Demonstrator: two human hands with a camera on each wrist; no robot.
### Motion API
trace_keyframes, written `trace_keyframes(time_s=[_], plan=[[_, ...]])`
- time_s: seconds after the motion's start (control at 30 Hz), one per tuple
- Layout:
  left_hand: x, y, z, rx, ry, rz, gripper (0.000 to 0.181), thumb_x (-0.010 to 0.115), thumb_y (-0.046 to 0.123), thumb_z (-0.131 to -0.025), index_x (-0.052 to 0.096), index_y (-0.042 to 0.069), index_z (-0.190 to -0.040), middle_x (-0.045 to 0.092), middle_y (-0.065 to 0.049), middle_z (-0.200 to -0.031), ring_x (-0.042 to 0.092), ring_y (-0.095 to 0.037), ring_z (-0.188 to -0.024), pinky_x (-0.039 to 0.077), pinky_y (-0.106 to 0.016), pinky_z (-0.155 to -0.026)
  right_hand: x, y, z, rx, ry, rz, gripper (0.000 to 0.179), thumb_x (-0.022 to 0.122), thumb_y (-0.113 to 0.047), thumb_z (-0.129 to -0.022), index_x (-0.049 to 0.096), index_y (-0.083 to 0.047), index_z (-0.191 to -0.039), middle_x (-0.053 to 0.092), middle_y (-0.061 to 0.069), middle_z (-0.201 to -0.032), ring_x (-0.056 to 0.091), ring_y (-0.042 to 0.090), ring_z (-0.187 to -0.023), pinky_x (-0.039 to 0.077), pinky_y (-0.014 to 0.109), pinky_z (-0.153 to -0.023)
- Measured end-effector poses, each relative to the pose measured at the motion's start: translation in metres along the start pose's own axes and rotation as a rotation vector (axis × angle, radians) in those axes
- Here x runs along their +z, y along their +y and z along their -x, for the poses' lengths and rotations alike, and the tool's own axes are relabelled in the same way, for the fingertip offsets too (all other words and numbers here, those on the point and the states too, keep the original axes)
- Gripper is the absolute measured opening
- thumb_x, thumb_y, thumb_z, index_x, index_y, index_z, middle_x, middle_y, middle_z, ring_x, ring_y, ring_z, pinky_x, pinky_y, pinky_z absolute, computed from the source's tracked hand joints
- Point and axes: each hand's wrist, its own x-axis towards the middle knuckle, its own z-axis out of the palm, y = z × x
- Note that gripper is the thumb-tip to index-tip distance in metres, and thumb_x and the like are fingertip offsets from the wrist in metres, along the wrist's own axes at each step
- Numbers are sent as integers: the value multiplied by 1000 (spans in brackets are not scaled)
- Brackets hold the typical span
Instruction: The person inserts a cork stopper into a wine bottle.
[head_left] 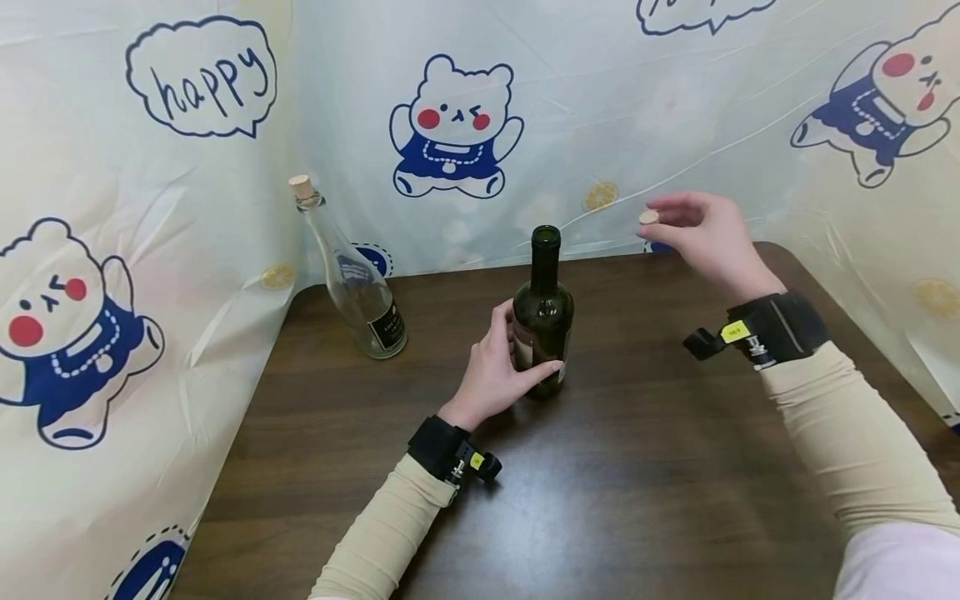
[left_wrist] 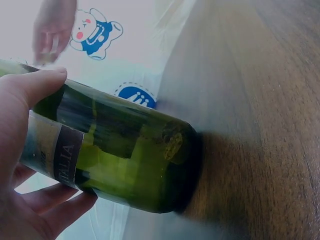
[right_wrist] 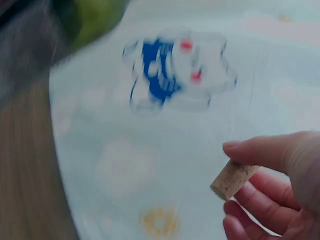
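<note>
A dark green glass wine bottle (head_left: 546,308) stands upright on the table, its mouth uncovered. My left hand (head_left: 498,371) grips its lower body, with the thumb across the front and the fingers behind; the left wrist view shows part of a label (left_wrist: 55,150) under the hand. To the right of the bottle, raised above the table, my right hand (head_left: 708,237) pinches a cork (right_wrist: 234,179) between thumb and fingers. The cork is apart from the bottle neck.
A clear glass bottle (head_left: 360,292) with a cork in its mouth stands at the table's back left. The brown wooden table (head_left: 645,467) is bordered by a hanging printed sheet (head_left: 330,108) at the back and sides.
</note>
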Motion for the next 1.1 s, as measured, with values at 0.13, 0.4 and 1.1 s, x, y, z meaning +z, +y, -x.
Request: trace_keyframes(time_s=[0.13,0.4,1.1], plan=[[0,0,0,-1,0,-1,94,79,51,-81,28,20,-154,66,-1,-113,62,-15,-96,53,-40,-77,8,-32,9,-33,-28,-152,56,82,-40,-83,72,-14,-131,71,-8,-116,60,13,-111,43,26,-85],[-1,0,-1,6,-5,2,93,78,51,-82,28,20,-154,65,-2,-119,63,-15,-101,54,-42,-81,19,-82,21,-121,-103,-362,45,84,-28,-82,75,-11,-123,77,-2,-108,66,18,-108,45,27,-91],[-2,-2,0,8,-22,8,96,79,51,-82,26,20,-155,65,-1,-117,62,-14,-99,54,-40,-79,62,-100,21,-199,-190,-572,25,84,-17,-83,76,-7,-105,75,3,-92,69,24,-90,44,43,-99]])
